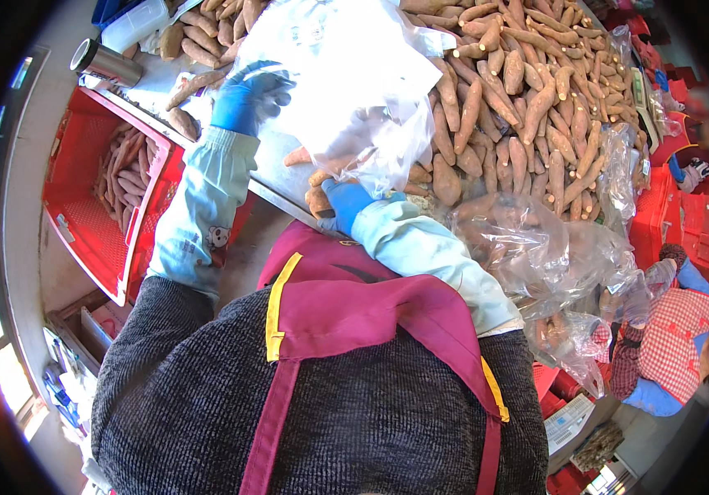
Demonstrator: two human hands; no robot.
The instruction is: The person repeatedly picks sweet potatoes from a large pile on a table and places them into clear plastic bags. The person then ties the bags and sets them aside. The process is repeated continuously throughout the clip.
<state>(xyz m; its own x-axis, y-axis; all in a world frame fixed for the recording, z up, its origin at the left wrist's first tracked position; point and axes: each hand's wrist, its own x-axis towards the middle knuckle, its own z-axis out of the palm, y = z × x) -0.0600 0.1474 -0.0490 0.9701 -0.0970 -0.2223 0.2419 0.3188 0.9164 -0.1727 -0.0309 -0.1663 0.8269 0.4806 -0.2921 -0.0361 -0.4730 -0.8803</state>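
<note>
A blue glove covers my left hand (pixel 247 97), raised at the left edge of a white plastic bag (pixel 338 66). Its fingers look apart and somewhat blurred, and I see nothing gripped in them. Close to the table's front edge, my right hand (pixel 349 205), also gloved in blue, curls round a stubby sweet potato (pixel 318 200). The glove hides part of that grip. The bag's clear lower end hangs over the sweet potatoes just above my right hand. A large heap of brown sweet potatoes (pixel 527 99) spreads to the right of the bag.
At the left stands a red crate (pixel 82 206) with thin sweet potatoes in it. A steel tumbler (pixel 107 63) and more sweet potatoes (pixel 202 37) lie beyond. Clear plastic bags (pixel 527 247) crumple by my right arm. A person in a checked red garment (pixel 659 342) is at the right.
</note>
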